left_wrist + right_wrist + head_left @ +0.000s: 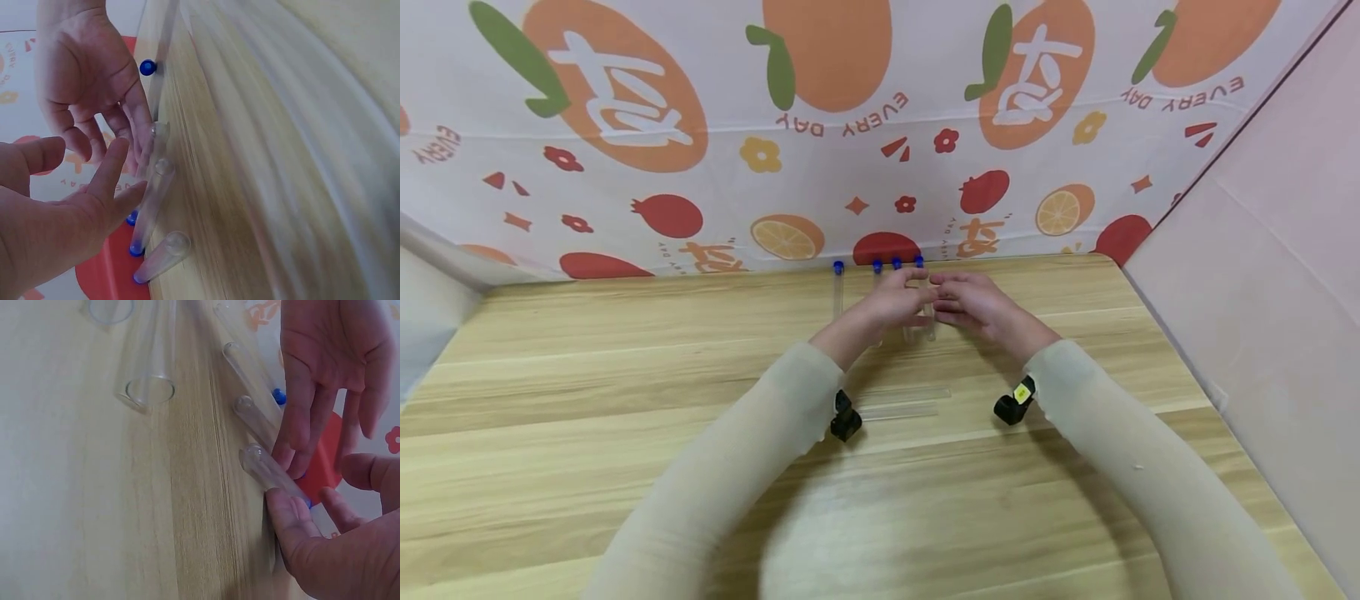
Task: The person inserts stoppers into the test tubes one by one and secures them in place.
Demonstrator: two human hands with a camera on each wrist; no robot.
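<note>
Several clear test tubes with blue caps lie side by side at the back of the table. My left hand (895, 302) is over the ones on the right of the row, its fingers spread and relaxed. From the right, my right hand (976, 304) reaches in with loosely bent fingers beside the rightmost capped test tube (265, 467). In the right wrist view its fingertips are right at that tube's side. The leftmost capped test tube (838, 292) lies apart from both hands. Neither hand is curled round a tube.
Two uncapped glass tubes (898, 410) lie crosswise nearer the front, one open rim (150, 390) showing in the right wrist view. A fruit-printed cloth (820, 192) hangs right behind the wooden table (587, 400). A pale wall (1262, 225) stands on the right.
</note>
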